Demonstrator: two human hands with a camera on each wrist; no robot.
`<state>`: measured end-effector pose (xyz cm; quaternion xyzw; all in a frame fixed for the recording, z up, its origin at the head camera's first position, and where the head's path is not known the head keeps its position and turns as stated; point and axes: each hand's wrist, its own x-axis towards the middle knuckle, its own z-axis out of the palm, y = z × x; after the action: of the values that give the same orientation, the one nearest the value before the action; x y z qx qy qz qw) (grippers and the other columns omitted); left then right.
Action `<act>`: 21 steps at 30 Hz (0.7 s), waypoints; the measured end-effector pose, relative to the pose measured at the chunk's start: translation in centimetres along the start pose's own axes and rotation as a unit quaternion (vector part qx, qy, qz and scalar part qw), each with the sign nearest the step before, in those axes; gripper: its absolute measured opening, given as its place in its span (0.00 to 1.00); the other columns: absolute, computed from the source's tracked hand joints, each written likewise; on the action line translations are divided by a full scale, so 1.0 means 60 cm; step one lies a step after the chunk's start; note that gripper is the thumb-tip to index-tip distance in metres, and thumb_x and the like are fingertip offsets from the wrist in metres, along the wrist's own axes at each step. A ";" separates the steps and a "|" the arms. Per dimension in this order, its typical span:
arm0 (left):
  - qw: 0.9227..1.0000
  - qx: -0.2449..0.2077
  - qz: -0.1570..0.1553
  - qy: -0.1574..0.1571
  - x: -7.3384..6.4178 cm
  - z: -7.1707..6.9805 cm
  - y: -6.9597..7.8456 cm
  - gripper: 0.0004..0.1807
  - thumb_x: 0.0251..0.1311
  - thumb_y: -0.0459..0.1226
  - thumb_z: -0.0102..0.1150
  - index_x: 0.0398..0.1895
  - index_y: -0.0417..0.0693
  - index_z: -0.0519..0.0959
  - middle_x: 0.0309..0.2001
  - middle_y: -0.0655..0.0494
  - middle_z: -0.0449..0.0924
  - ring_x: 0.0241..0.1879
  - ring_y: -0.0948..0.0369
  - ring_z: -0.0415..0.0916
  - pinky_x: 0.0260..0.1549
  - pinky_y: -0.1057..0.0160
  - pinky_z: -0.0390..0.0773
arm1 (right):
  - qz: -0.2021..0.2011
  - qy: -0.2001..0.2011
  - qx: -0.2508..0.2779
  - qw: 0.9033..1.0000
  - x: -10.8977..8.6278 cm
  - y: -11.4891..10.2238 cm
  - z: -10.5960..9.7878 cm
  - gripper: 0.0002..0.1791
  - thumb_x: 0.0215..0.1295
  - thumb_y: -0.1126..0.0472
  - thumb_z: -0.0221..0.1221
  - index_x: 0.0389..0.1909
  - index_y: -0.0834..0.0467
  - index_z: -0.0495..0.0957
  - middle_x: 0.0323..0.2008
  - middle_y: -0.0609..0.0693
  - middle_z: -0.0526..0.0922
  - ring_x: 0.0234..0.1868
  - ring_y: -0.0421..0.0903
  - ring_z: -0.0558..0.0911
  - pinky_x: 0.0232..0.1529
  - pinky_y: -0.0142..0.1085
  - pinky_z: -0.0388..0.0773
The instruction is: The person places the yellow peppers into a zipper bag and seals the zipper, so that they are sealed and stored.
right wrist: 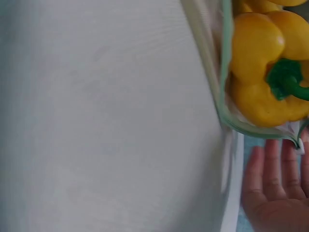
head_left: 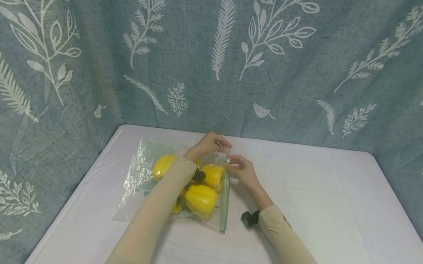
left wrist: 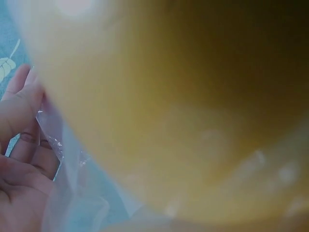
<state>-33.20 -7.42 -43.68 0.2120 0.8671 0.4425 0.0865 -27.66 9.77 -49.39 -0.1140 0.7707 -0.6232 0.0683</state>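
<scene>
A clear zip bag with a green zip strip lies on the table, several yellow bell peppers inside. My left hand pinches the far end of the bag by its zip edge; the left wrist view shows thumb and fingers meeting on the film. Just nearer along the same edge, my right hand has thumb and fingertips at the white zip slider. From the slider toward me the zip strip gapes, with a green pepper stem showing inside the mouth. A blurred yellow pepper fills most of the left wrist view.
A white cloth covers the table, its far edge close behind my left hand. Beyond hangs a blue-green curtain with white leaf prints. A black wrist camera sits by my right sleeve; another black camera overlaps the peppers.
</scene>
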 end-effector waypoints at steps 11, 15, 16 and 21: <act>1.000 0.003 -0.021 0.001 -0.002 0.000 0.004 0.12 0.58 0.29 0.57 0.45 0.36 0.80 0.45 0.43 0.81 0.47 0.51 0.77 0.49 0.59 0.76 | 0.032 -0.029 0.002 0.999 -0.004 0.001 0.004 0.29 0.58 0.57 0.63 0.60 0.60 0.68 0.56 0.63 0.71 0.53 0.60 0.76 0.46 0.44 0.78; 1.000 -0.007 -0.028 0.007 -0.002 0.001 0.007 0.12 0.58 0.28 0.57 0.46 0.37 0.81 0.45 0.43 0.81 0.46 0.51 0.77 0.48 0.59 0.76 | 0.018 -0.030 0.012 0.999 -0.006 0.002 0.005 0.29 0.58 0.59 0.63 0.60 0.61 0.67 0.56 0.64 0.71 0.51 0.60 0.78 0.45 0.43 0.79; 1.000 -0.009 -0.028 0.008 -0.001 0.001 0.008 0.12 0.58 0.28 0.57 0.46 0.37 0.81 0.45 0.43 0.81 0.46 0.51 0.77 0.48 0.59 0.76 | 0.016 -0.028 0.013 0.999 -0.007 0.002 0.006 0.29 0.58 0.60 0.63 0.60 0.61 0.67 0.56 0.64 0.71 0.50 0.60 0.78 0.45 0.41 0.79; 1.000 0.000 -0.022 0.012 0.000 0.001 0.014 0.12 0.57 0.28 0.58 0.45 0.36 0.81 0.45 0.42 0.81 0.46 0.51 0.77 0.47 0.59 0.76 | 0.005 -0.024 0.020 0.999 -0.008 0.004 0.008 0.29 0.57 0.62 0.63 0.60 0.61 0.67 0.55 0.65 0.71 0.48 0.58 0.80 0.41 0.36 0.79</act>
<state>-32.92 -6.95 -43.07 0.1877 0.8722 0.4435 0.0855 -27.11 9.47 -49.72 -0.1239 0.7565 -0.6355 0.0922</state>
